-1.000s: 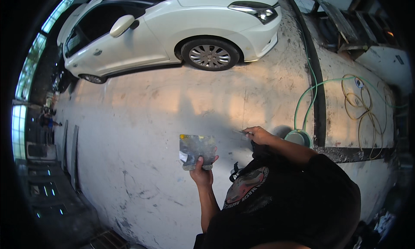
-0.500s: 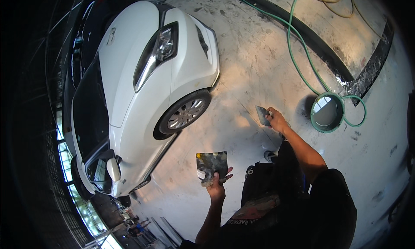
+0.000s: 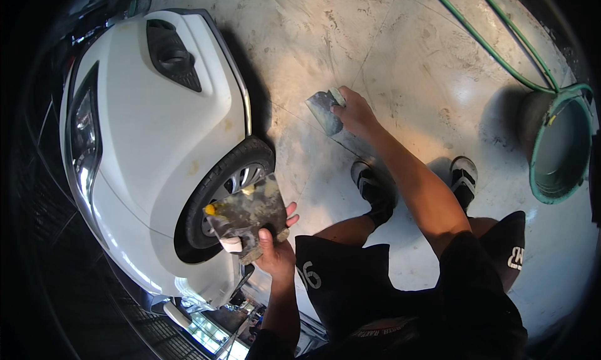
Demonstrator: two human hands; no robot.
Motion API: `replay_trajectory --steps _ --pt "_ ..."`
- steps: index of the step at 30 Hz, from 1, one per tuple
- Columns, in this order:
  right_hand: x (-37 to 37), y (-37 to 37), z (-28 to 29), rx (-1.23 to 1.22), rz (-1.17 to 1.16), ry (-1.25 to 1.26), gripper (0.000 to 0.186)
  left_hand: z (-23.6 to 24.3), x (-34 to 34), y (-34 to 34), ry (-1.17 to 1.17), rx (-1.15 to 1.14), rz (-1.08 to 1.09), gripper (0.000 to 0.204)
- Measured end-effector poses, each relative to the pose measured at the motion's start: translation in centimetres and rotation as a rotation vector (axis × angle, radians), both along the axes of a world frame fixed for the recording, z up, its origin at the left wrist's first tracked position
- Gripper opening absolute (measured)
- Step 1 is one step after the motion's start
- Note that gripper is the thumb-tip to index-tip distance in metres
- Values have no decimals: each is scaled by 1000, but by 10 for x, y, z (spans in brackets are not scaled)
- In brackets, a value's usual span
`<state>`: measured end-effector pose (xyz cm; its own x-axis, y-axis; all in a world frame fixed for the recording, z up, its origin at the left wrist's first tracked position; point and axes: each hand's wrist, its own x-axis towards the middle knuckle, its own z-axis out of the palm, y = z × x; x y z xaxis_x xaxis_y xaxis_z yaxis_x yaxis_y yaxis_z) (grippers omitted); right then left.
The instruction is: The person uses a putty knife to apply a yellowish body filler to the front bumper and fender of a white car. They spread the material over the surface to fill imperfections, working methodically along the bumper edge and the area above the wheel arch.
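Note:
My left hand (image 3: 277,252) grips a dark, smeared putty board (image 3: 253,208) from its lower side, thumb on top. A yellow dab sits at one corner of the board, with pale patches on it and a whitish piece by its lower edge. My right hand (image 3: 358,113) is closed around a flat grey putty spreader (image 3: 325,112), held out over the floor with its blade pointing left. The white car (image 3: 144,128) stands to the left, and the board overlaps its front wheel (image 3: 228,191) in view. Faint yellowish patches mark the bumper and fender near the wheel arch.
A green-rimmed bucket (image 3: 562,146) with liquid in it stands at the right, and a green hose (image 3: 513,31) runs to it. My feet in sandals (image 3: 369,182) are on the stained concrete floor (image 3: 313,41). Shop clutter lies behind the car at the lower left.
The view has shifted closer to the car's front corner. My left hand has brought the board up and left, tilting it; my right hand with the spreader now appears further left and higher.

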<state>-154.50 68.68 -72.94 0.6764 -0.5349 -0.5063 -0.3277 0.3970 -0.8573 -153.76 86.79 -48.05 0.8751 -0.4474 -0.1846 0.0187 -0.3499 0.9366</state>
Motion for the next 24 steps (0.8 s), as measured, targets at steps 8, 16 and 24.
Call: replay_trajectory --steps 8,16,24 --pt "148 15 -101 30 -108 -141 40 -81 66 12 -258 -170 24 52" --pt "241 17 -91 174 -222 -195 42 -82 54 63 -496 210 283 61" --pt "262 4 -78 148 -48 -295 44 -73 43 92 -387 325 286 57"
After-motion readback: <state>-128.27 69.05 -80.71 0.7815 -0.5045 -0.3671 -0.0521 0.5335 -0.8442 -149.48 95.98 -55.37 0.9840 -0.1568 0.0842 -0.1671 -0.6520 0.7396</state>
